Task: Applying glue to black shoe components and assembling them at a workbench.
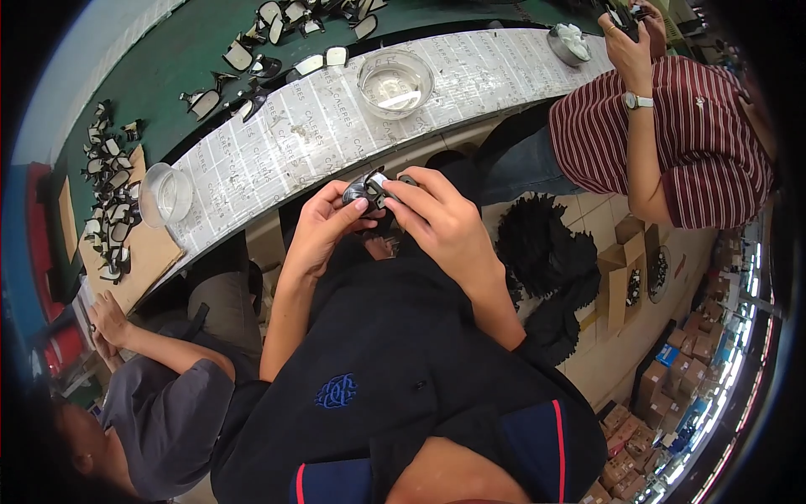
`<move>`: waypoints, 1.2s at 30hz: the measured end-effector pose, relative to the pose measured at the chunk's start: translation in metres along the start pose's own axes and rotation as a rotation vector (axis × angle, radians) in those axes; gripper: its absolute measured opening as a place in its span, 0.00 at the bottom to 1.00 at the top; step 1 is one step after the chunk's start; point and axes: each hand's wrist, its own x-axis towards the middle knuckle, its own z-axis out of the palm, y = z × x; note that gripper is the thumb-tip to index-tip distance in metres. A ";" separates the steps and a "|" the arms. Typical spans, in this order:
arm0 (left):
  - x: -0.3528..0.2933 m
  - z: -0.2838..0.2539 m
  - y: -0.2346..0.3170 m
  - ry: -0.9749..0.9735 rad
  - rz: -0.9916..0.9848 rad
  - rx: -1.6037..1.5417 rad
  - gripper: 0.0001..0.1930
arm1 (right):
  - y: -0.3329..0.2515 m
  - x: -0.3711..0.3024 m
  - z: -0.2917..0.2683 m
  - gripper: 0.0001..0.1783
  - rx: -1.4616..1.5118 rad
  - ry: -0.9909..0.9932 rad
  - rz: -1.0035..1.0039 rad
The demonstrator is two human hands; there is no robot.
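Over my lap, just off the table edge, both my hands meet around a small glossy black rounded part (357, 190) with a white patch at its right side. My left hand (317, 225) is closed on it, thumb in front and fingers behind. My right hand (442, 223) pinches at its right side. A dark rounded end (408, 180) sticks out by the right index finger; the rest is hidden, so I cannot tell its kind. Similar black parts with pale, glossy oval faces (238, 57) lie across the green table beyond.
A paper-covered strip (294, 139) runs along the table edge, bearing clear round bowls (395, 84) and a tub of white material (569, 44). Co-workers sit at left (176, 420) and right (663, 143). Black fabric (546, 248) and an open carton (623, 281) lie on the floor.
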 end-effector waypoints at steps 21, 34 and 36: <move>0.002 -0.001 0.003 -0.008 -0.021 -0.036 0.11 | 0.014 -0.003 -0.009 0.12 -0.028 0.172 0.203; 0.003 -0.011 -0.005 -0.104 -0.030 -0.141 0.19 | 0.063 -0.053 -0.003 0.11 0.698 0.302 0.711; 0.004 -0.006 -0.004 -0.103 -0.039 -0.117 0.18 | 0.063 -0.058 -0.002 0.11 0.735 0.300 0.729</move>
